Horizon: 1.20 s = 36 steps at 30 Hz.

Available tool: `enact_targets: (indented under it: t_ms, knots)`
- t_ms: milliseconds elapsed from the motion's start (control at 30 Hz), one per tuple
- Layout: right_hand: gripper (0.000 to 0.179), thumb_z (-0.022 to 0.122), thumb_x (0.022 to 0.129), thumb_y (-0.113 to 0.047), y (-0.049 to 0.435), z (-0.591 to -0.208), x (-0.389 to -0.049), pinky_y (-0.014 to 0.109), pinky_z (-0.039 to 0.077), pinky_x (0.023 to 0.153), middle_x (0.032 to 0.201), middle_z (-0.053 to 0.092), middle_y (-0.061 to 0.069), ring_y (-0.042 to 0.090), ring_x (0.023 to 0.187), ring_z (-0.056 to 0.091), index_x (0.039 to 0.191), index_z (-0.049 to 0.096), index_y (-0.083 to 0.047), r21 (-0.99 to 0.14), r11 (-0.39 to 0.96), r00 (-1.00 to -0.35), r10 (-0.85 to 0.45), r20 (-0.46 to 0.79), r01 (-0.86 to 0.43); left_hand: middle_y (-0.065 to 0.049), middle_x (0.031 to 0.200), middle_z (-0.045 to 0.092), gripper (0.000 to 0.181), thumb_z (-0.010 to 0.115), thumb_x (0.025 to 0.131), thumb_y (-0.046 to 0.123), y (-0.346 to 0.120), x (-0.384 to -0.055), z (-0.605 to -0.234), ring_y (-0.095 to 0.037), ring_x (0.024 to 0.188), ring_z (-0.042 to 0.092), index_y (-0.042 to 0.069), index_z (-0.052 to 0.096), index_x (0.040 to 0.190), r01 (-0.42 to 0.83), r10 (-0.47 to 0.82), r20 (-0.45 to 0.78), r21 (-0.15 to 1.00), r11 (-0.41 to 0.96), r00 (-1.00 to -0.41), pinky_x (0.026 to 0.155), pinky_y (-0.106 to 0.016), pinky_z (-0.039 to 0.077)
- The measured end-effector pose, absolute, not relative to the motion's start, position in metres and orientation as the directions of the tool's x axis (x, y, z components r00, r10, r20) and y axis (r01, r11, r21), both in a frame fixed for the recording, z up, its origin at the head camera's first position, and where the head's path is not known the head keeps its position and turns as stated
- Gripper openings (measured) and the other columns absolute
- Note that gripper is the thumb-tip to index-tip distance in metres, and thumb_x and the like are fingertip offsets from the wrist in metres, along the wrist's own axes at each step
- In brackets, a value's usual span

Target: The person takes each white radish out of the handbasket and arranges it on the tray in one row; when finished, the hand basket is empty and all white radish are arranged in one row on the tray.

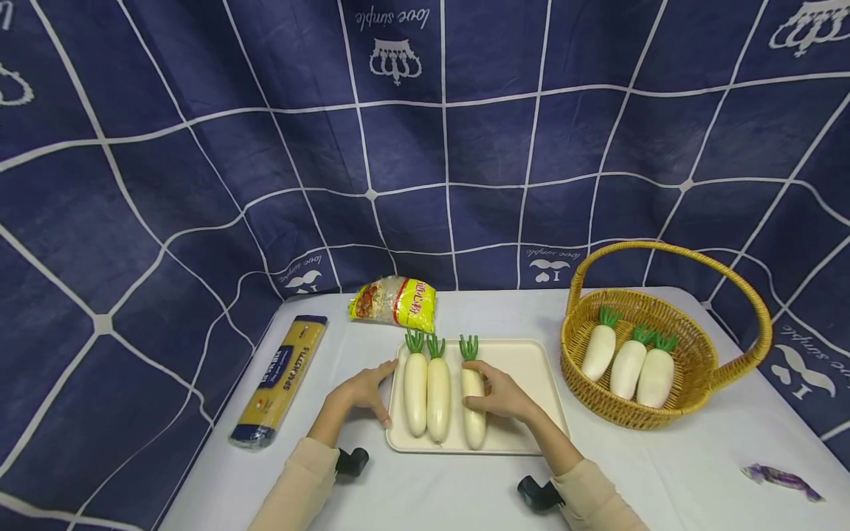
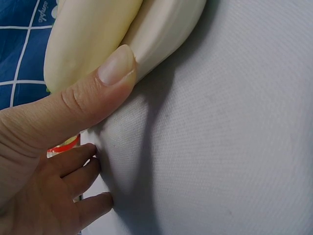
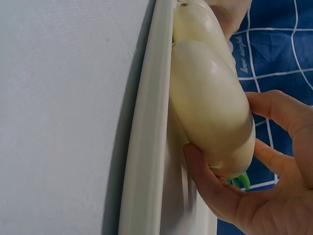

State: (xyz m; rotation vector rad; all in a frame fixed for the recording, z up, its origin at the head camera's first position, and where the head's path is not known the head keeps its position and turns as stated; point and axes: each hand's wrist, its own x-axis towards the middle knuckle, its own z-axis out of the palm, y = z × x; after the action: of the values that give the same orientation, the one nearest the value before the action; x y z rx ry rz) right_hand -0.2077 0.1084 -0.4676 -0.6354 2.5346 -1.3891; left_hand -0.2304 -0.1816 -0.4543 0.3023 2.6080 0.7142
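Observation:
My right hand (image 1: 502, 396) grips a white radish (image 1: 474, 428) with green leaf stubs, thumb on one side and fingers on the other. This radish lies lengthwise in a shallow cream tray (image 1: 524, 355), and the right wrist view shows its rounded end (image 3: 210, 98) close to the tray rim. Two more white radishes, one on the left (image 1: 415, 398) and one beside it (image 1: 438, 405), lie side by side in the tray's left part. My left hand (image 1: 361, 391) is spread along the tray's left edge, its thumb (image 2: 115, 68) at the rim and its fingers apart.
A wicker basket (image 1: 571, 369) with a tall handle holds three shorter white radishes at the right. Behind the tray lies a yellow food bag (image 1: 393, 302); a spaghetti pack (image 1: 282, 380) is at the left. A purple-wrapped piece (image 1: 783, 479) lies front right.

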Motion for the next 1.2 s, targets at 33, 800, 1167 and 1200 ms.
enact_targets:
  t_ms: [33, 800, 1167, 1200]
  knots:
    - [0.066, 0.073, 0.076, -0.018, 0.108, -0.468, -0.208, 0.028, 0.046, 0.064, 0.099, 0.058, 0.011, 0.017, 0.077, 0.051, 0.134, 0.046, 0.0, -0.836, 0.472, -0.892, -0.45, 0.045, -0.28, -0.02, 0.15, 0.03, 0.118, 0.092, 0.045, 0.012, -0.182, -0.23, -0.454, -0.037, 0.138, 0.027, 0.005, 0.031, 0.146, 0.097, 0.311, -0.335, 0.528, 0.844, -0.889, 0.113, -0.049, 0.023]
    - [0.065, 0.073, 0.078, -0.021, 0.1, -0.471, -0.211, 0.028, 0.043, 0.062, 0.102, 0.054, 0.015, 0.017, 0.074, 0.049, 0.135, 0.046, -0.002, -0.816, 0.535, -0.905, -0.423, -0.033, -0.22, -0.02, 0.15, 0.03, 0.118, 0.092, 0.045, 0.013, -0.181, -0.23, -0.455, -0.038, 0.138, 0.027, 0.004, 0.031, 0.146, 0.11, 0.318, -0.327, 0.523, 0.845, -0.89, 0.113, -0.049, 0.024]
    - [0.065, 0.073, 0.079, -0.021, 0.097, -0.471, -0.21, 0.028, 0.043, 0.062, 0.103, 0.055, 0.015, 0.016, 0.073, 0.049, 0.135, 0.045, -0.003, -0.813, 0.54, -0.909, -0.416, -0.032, -0.219, -0.021, 0.15, 0.029, 0.119, 0.092, 0.045, 0.014, -0.181, -0.231, -0.454, -0.038, 0.138, 0.027, 0.004, 0.031, 0.146, 0.112, 0.32, -0.336, 0.515, 0.85, -0.886, 0.113, -0.049, 0.024]
    - [0.065, 0.073, 0.079, -0.021, 0.097, -0.471, -0.21, 0.028, 0.043, 0.062, 0.103, 0.054, 0.015, 0.016, 0.073, 0.049, 0.135, 0.045, -0.003, -0.812, 0.541, -0.909, -0.417, -0.031, -0.22, -0.021, 0.15, 0.029, 0.119, 0.092, 0.045, 0.014, -0.181, -0.231, -0.454, -0.037, 0.138, 0.027, 0.004, 0.031, 0.147, 0.107, 0.318, -0.338, 0.517, 0.849, -0.886, 0.114, -0.048, 0.024]
